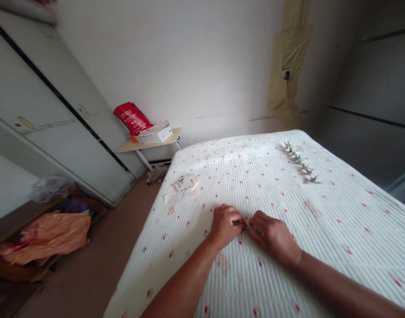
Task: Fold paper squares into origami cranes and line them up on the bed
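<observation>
Over the middle of the white bed cover (242, 176), both hands meet with their fingertips almost touching. My left hand (226, 223) is closed in a pinch on a small dark piece that is mostly hidden. Facing it, my right hand (272, 232) is also closed, its thumb and fingers pressed together at the same spot; what they hold is too small to name. Cut paper pieces (186, 183) and a printed strip (176, 198) lie beyond my left hand. Several small folded paper shapes (297, 159) stand in a row at the far right.
A small table (174, 136) by the wall holds a red bag (132, 118) and a white box (158, 132). On the left are a cabinet (66, 115) and a low shelf with orange cloth (53, 234). A wall socket (286, 74) is at the back.
</observation>
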Motion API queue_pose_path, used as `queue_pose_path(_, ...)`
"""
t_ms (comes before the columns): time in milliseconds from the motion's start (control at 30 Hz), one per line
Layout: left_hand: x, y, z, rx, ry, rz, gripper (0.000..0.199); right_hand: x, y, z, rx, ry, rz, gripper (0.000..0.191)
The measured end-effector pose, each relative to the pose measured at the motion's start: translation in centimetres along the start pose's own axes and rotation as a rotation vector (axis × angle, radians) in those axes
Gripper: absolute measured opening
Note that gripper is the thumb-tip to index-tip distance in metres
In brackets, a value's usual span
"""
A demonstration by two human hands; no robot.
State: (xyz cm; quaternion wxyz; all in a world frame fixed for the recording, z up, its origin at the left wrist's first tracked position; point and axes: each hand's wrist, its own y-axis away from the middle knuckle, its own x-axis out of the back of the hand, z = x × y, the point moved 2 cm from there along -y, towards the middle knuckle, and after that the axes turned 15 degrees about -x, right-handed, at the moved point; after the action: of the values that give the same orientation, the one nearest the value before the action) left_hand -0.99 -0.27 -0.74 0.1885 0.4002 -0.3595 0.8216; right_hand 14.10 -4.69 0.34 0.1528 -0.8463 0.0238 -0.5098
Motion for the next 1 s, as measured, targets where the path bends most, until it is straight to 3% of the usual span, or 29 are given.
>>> queue_pose_path(233,0.1,0.0,0.1,0.005,0.001,-0.009,0.009,-0.1,-0.2,-0.4,0.062,0.132,0.090,0.027)
queue_pose_path(700,0.0,0.1,0.0,-0.014,-0.017,0.016,0.010,-0.8,-0.3,-0.8,0.027,0.096,0.033,0.025)
queue_pose_path(1000,0.4,0.0,0.3,0.039,0.074,0.026,0.010,1.9,0.1,2.4,-0.103,-0.237,-0.146,0.024)
